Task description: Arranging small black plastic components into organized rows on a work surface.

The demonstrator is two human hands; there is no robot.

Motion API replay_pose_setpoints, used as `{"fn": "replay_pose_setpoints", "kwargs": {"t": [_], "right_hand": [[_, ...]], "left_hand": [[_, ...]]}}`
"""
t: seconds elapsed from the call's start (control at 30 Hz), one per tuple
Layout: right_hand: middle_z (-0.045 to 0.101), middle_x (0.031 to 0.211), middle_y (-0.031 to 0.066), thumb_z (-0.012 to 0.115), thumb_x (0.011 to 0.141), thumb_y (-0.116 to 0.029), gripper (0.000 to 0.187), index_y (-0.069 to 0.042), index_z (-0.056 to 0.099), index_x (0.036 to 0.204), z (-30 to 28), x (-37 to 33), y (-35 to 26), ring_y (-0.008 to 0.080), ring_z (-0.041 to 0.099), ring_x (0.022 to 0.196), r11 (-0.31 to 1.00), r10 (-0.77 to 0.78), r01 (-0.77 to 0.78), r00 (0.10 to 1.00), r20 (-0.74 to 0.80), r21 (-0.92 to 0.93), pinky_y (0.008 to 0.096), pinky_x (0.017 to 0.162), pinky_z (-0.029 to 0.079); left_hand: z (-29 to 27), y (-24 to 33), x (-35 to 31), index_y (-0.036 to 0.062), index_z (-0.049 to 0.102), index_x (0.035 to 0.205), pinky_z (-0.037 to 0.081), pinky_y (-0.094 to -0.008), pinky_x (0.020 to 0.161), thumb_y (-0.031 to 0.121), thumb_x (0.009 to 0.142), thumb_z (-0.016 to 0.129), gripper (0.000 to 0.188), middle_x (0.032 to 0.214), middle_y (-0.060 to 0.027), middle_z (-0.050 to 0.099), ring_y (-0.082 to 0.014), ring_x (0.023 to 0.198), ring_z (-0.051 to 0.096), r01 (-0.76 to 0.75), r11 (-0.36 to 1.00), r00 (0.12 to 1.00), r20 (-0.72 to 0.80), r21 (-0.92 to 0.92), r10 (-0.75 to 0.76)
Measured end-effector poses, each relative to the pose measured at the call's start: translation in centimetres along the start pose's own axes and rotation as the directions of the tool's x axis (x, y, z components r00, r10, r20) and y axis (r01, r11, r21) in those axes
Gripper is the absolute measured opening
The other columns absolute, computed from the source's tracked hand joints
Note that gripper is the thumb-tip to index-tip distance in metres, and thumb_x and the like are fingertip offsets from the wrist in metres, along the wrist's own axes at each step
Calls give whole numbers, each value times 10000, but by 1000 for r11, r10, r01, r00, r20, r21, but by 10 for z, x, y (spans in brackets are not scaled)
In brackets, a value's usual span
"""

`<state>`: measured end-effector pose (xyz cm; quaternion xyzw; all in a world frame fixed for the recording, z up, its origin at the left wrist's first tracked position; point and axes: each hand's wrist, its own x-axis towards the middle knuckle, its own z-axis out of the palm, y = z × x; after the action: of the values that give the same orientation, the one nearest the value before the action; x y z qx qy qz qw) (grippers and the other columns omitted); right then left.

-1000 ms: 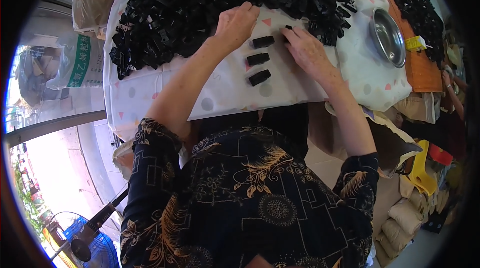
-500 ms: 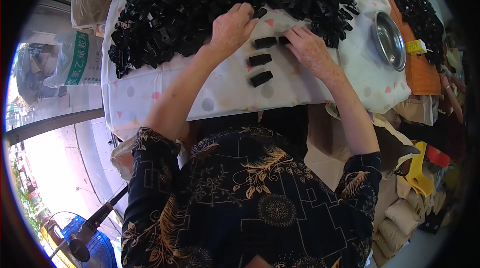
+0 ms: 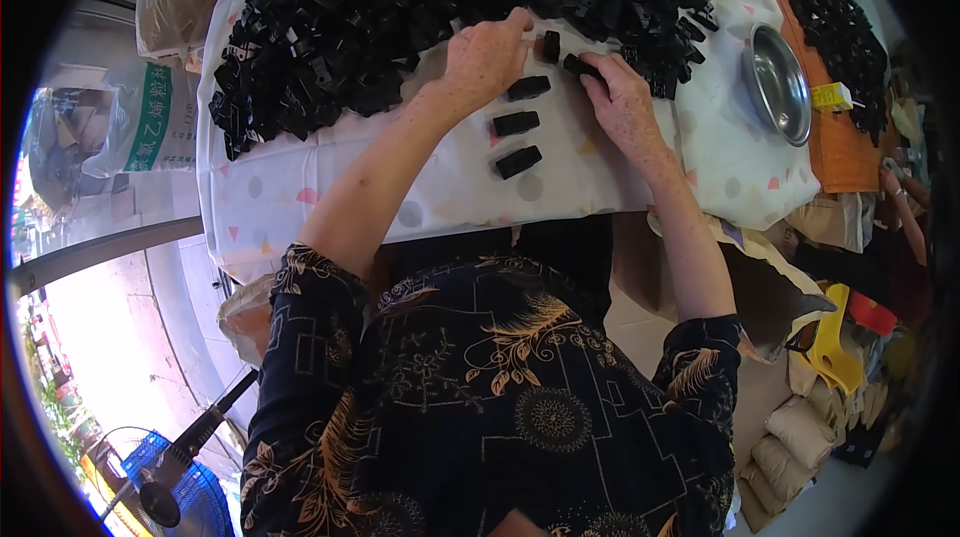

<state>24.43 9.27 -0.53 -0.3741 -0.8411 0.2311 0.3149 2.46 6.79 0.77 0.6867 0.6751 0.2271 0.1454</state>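
Three black plastic pieces lie in a column on the patterned white tablecloth [image 3: 340, 182]: an upper block [image 3: 528, 88], a middle block [image 3: 516, 123] and a lower block [image 3: 518, 162]. Above them, a separate black piece [image 3: 547, 47] is turned lengthwise away from me. Beside that piece is my left hand [image 3: 487, 59], index finger stretched out and nothing visible in its grasp; its other fingers are partly hidden. My right hand [image 3: 622, 102] pinches another small black plastic piece [image 3: 578, 67] between thumb and fingers, just right of the column.
A big heap of black plastic pieces [image 3: 350, 37] covers the far side of the table. At right stand a steel bowl [image 3: 780, 84] and a small yellow box [image 3: 831, 97]. A blue fan [image 3: 175, 482] is at lower left. Another person's arm [image 3: 903, 207] shows at far right.
My left hand has shifted right, and the piece near its fingertips now lies further right, turned lengthwise. My right hand has moved slightly, its black piece now more exposed.
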Motion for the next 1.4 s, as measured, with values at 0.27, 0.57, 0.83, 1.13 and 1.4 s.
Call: {"fn": "replay_pose_setpoints", "kwargs": {"t": [0.27,0.57,0.83,1.13,1.4], "right_hand": [[659,1023,107,699,840,3,261,-27,660,1096,14,-8,-13,311,633,876,977,-207,187,946,-248,-101,367,749,518],[658,1035,53,693,815,-22,278,-79,672,1086,24,32,-17,253,635,956,862,-451,466,885,118,-202,345,828,498],[643,976,44,690,833,-48,263,-97,658,1089,-9,20,7,237,633,886,880,-320,317,946,52,-355,340,744,462],[655,970,50,701,851,-74,265,-95,655,1111,-3,6,4,239,639,881,910,-228,193,972,-54,-367,351,751,441],[653,961,59,708,843,-45,276,-87,665,1112,4,14,-11,248,634,855,962,-214,192,972,-101,-194,349,791,454]], "left_hand": [[-21,-21,18,129,643,1071,515,-432,766,7,828,615,273,1050,-66,578,-312,936,628,-272,937,862,-378,221,339],[-27,-43,35,108,655,995,535,-365,816,30,764,712,250,997,-32,607,-219,993,589,-393,755,879,-26,525,476],[-25,-7,6,89,613,1126,538,-429,809,252,926,608,258,918,-137,699,-344,919,668,-108,973,994,24,203,105],[-20,-8,-4,169,576,1253,535,-420,844,156,955,561,299,1090,-113,673,-330,1004,665,-207,978,978,17,42,206],[-10,-17,-3,164,594,1221,515,-431,870,148,906,617,316,1141,-92,579,-299,1017,641,-276,961,948,170,32,267]]}}
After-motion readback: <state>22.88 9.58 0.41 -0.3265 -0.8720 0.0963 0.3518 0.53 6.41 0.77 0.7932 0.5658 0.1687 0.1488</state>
